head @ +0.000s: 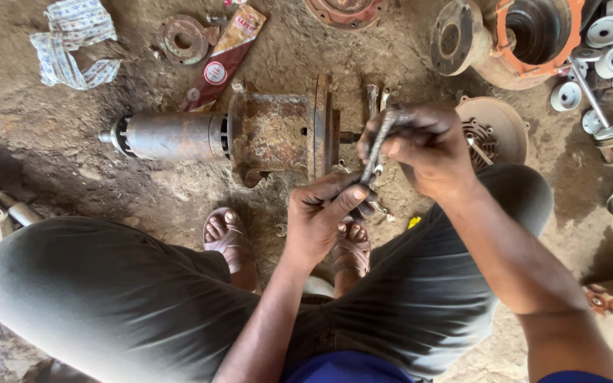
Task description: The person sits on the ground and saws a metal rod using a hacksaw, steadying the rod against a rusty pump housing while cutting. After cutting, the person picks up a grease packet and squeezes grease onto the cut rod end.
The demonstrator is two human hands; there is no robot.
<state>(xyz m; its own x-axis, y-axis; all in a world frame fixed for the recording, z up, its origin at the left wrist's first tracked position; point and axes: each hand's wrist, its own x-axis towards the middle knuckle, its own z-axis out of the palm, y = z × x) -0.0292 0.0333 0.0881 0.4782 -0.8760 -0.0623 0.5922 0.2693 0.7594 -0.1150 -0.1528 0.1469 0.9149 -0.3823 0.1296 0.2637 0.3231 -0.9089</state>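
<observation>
Both hands meet above the dirt floor (72, 163), between the person's knees. The left hand (318, 220) has its fingers (345, 202) curled shut around the lower end of a thin, dark metal rod (377, 145), thumb pressed along it. The right hand (427, 145) is closed over the rod's upper end, fingers wrapped tight around it. The rod stands tilted, its top leaning to the right, held in the air just in front of a rusty motor (250, 135) that lies on its side on the floor. The rod may be a bolt or a small spanner; the view is too dim to say. Two sandalled feet (225, 237) rest under the hands. A round rusty cover (494, 128) lies just behind the right hand, and white plastic discs (608, 46) are scattered well apart at the upper right.
</observation>
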